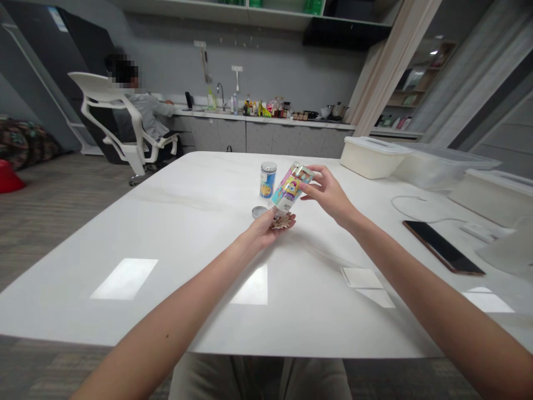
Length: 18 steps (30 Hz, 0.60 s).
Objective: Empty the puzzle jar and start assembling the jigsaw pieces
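My right hand (328, 191) grips a colourful printed can (290, 188), tilted with its open mouth pointing down to the left. My left hand (268, 226) lies palm up right under that mouth, cupped around a small heap of brownish snack pieces (282, 221). A loose round lid (259, 211) lies on the white table (175, 233) just left of my left hand. A second can (267, 179), blue and yellow with a clear lid, stands upright behind the lid.
A dark phone (442, 246) and a white cable (410, 201) lie at the right. White and clear plastic boxes (375, 156) stand at the far right. A person sits in a white chair (119, 125) at the back left, by a kitchen counter.
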Each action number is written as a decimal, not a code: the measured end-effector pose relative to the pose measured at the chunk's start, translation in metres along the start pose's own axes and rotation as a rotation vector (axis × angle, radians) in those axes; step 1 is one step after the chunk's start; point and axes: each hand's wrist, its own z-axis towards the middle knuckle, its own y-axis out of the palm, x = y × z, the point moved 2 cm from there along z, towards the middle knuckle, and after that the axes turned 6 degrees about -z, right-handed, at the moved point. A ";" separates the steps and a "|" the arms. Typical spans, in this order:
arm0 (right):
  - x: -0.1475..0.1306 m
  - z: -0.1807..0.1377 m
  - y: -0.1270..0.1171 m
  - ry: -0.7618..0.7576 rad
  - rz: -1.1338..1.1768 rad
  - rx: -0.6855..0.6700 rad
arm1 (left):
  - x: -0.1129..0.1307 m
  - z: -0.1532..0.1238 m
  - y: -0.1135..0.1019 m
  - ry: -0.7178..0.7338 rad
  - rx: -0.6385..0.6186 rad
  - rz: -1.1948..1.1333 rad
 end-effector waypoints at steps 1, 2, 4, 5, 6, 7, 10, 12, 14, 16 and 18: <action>-0.002 0.002 0.000 -0.008 -0.006 0.002 | 0.001 0.001 0.000 0.001 0.002 -0.004; -0.004 0.003 0.000 -0.016 -0.010 0.006 | 0.001 0.001 0.000 0.003 0.004 -0.003; -0.007 0.004 0.000 -0.027 -0.010 0.016 | 0.003 0.002 -0.001 0.007 0.007 0.007; -0.008 0.004 -0.001 -0.029 -0.006 0.020 | 0.003 0.003 -0.001 0.008 0.009 0.014; -0.008 0.004 -0.001 -0.029 -0.001 0.023 | 0.003 0.003 -0.001 0.008 0.011 0.020; -0.009 0.003 -0.001 -0.026 0.005 0.025 | 0.003 0.004 -0.001 0.007 0.012 0.025; -0.008 0.001 -0.002 -0.010 0.039 0.044 | 0.003 0.005 -0.001 0.009 0.018 0.035; -0.007 -0.001 -0.003 0.003 0.081 0.090 | 0.003 0.005 -0.002 0.010 0.030 0.042; -0.005 -0.003 -0.005 0.024 0.123 0.134 | 0.003 0.006 -0.003 0.006 0.042 0.048; -0.003 -0.006 -0.007 0.047 0.151 0.162 | 0.003 0.005 -0.003 -0.003 0.050 0.052; 0.000 -0.010 -0.009 0.065 0.173 0.188 | 0.004 0.004 -0.004 -0.012 0.053 0.057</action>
